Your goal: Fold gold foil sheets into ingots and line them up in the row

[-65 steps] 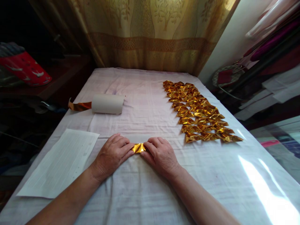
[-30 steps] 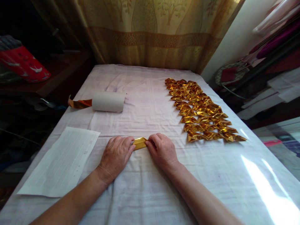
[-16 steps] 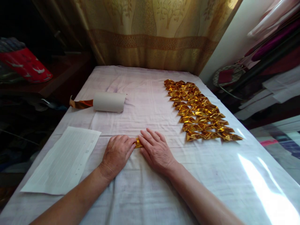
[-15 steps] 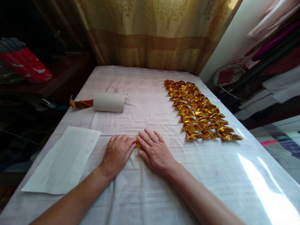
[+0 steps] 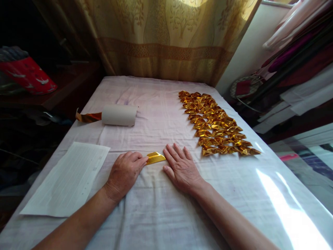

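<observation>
A flat folded strip of gold foil paper (image 5: 156, 158) lies on the sheet between my hands, with slanted ends. My left hand (image 5: 127, 171) pinches its left end between thumb and fingers. Beside its right tip my right hand (image 5: 180, 168) lies flat on the sheet, palm down with the fingers stretched out. To the right, several rows of folded gold foil pieces (image 5: 213, 126) are set close together on the sheet.
A grey-white roll (image 5: 119, 115) with gold foil (image 5: 90, 117) sticking out of its left end lies at the back left. A printed paper sheet (image 5: 66, 180) is left of my hands. Curtains (image 5: 161, 52) hang behind; a red patterned container (image 5: 28, 74) stands far left.
My right hand has slid right, off the gold foil strip, uncovering it. My left hand keeps its pinch on the left end. The view has shifted slightly.
</observation>
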`<state>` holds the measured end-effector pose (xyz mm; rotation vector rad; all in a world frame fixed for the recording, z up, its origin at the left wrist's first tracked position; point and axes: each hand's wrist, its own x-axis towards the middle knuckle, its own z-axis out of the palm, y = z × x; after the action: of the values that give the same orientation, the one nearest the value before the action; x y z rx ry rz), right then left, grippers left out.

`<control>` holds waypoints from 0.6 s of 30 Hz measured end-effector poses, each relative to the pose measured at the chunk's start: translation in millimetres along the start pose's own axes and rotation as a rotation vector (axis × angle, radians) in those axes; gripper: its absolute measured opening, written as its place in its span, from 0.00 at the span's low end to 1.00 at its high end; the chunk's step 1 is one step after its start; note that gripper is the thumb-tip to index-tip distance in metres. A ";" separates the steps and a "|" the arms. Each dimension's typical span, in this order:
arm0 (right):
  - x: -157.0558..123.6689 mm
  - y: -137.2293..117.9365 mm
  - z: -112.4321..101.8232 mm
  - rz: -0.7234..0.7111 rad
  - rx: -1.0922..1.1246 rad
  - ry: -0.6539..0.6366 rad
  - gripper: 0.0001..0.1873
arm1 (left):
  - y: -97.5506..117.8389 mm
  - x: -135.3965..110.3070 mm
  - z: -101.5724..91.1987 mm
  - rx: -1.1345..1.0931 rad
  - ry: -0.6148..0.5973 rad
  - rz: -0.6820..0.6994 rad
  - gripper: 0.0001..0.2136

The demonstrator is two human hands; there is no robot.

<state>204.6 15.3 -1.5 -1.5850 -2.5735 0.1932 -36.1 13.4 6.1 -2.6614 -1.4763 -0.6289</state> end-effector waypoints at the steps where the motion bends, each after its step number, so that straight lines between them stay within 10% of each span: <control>1: 0.0 -0.7 -0.4 -0.001 -0.002 0.010 0.30 | -0.3 -0.4 0.0 0.006 0.006 0.001 0.11; 9: 6.1 -26.4 0.3 -0.199 0.104 0.008 0.33 | 2.0 1.2 -0.5 0.034 0.003 0.026 0.10; 18: -0.3 -29.2 -2.8 -0.072 0.103 -0.026 0.31 | -7.5 -10.0 -9.9 0.057 0.024 0.044 0.14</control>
<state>179.6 2.1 6.0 -1.4621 -2.5890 0.3363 -50.1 7.2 10.4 -2.6270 -1.4033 -0.6039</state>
